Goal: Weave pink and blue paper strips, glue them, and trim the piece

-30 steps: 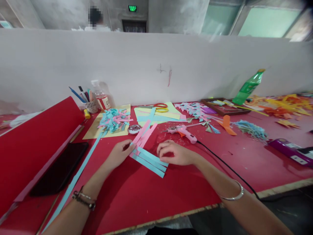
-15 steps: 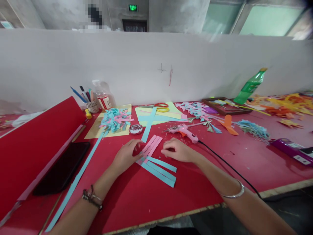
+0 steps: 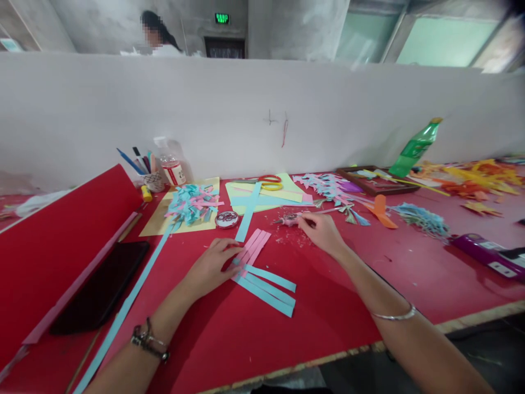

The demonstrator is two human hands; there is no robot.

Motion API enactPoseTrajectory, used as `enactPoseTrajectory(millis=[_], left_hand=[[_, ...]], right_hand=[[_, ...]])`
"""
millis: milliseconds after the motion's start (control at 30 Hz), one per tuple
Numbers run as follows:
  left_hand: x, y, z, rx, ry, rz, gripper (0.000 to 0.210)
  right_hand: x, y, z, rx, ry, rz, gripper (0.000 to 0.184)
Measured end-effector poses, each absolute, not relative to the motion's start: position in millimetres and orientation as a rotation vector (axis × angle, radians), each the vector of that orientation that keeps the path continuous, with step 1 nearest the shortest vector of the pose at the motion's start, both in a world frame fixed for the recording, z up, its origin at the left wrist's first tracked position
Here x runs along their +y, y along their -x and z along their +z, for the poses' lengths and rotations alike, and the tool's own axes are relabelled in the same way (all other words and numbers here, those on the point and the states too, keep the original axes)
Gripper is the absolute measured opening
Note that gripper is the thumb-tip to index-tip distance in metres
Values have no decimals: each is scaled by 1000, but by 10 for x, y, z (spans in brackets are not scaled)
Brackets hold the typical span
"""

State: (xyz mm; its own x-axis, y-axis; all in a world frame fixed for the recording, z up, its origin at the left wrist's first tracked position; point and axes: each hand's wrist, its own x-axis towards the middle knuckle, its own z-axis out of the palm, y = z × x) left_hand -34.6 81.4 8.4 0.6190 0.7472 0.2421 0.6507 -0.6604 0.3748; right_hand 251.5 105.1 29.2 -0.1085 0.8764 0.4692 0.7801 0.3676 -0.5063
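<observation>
My left hand (image 3: 213,265) has its fingers curled onto the left edge of a small weave of paper strips, holding it on the red table. Pink strips (image 3: 257,246) run up and right from the weave, and light blue strips (image 3: 268,293) fan out to the lower right. My right hand (image 3: 322,232) is closed over the body of a pink hot glue gun (image 3: 290,220); its handle is hidden behind the hand and its nozzle points left. A single light blue strip (image 3: 248,216) lies just above the weave.
Scissors (image 3: 270,182) rest on paper sheets at the back. A fringed paper bunch (image 3: 192,205), a round tin (image 3: 227,219) and a black phone (image 3: 102,287) lie left. A green bottle (image 3: 418,146) leans beside a brown tray (image 3: 379,189). A purple device (image 3: 488,254) sits right.
My right hand has moved up and right from beside the strips and taken hold of the glue gun. My left hand stays on the weave. A person's head shows more behind the partition.
</observation>
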Motion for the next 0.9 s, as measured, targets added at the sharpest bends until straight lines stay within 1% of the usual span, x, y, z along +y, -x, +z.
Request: enactPoseTrajectory(millis=[167, 367, 633, 900], left_hand=[[756, 300, 150, 1121, -2561, 484, 30], [704, 235, 210, 1088, -2546, 383, 31], [703, 291, 218, 1039, -2580, 379, 39], [703, 282, 218, 1024, -2543, 375, 40]], right_hand=[[997, -2359, 229, -2050, 1346, 197, 30], [877, -2147, 213, -2283, 1059, 400, 19], [797, -2172, 279, -2564, 1061, 447, 35], [739, -2101, 270, -2664, 1139, 449, 38]])
